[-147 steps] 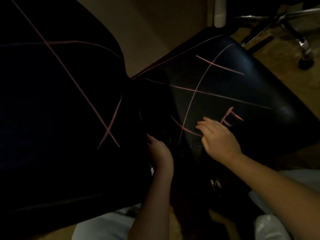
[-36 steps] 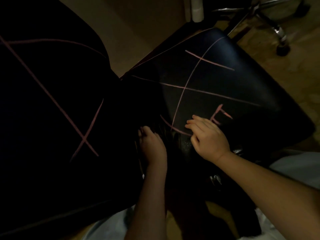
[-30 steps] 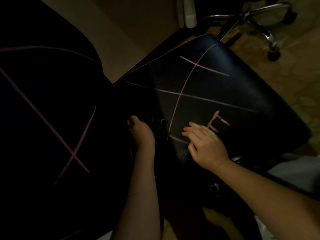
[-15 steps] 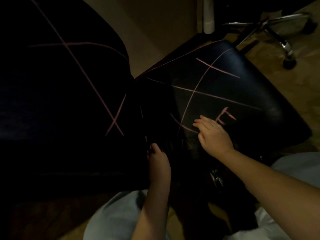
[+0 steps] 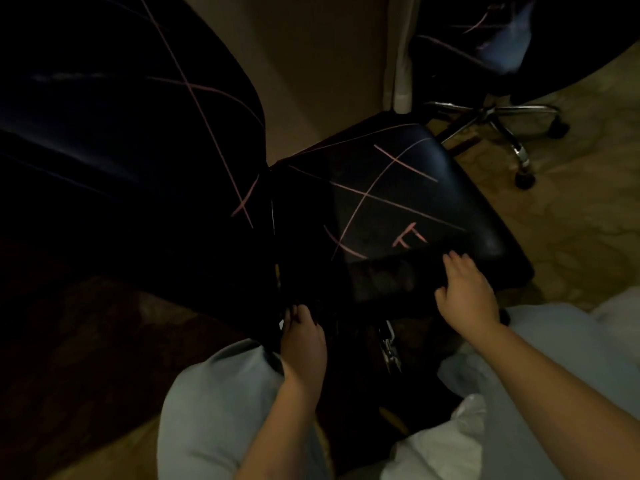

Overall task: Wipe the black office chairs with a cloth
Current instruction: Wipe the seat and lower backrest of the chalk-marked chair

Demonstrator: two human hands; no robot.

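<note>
finds the right hand (image 5: 465, 292) flat, fingers spread, gripping nothing, on the near edge of the black seat (image 5: 398, 188) straight ahead. has slid right in the last half second, now below the pink mark (image 5: 410, 235). finds the left hand (image 5: 303, 337) lower, at the dark joint under the backrest (image 5: 121, 150) - cannot tell its grip. runs the seat's long axis near-left to far-right, toward a chrome base (image 5: 491, 112).

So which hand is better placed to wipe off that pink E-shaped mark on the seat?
Right. The right hand rests flat on the chair seat, fingertips right beside the pink E-shaped mark. The left hand sits lower, near the backrest, farther from it.
</note>
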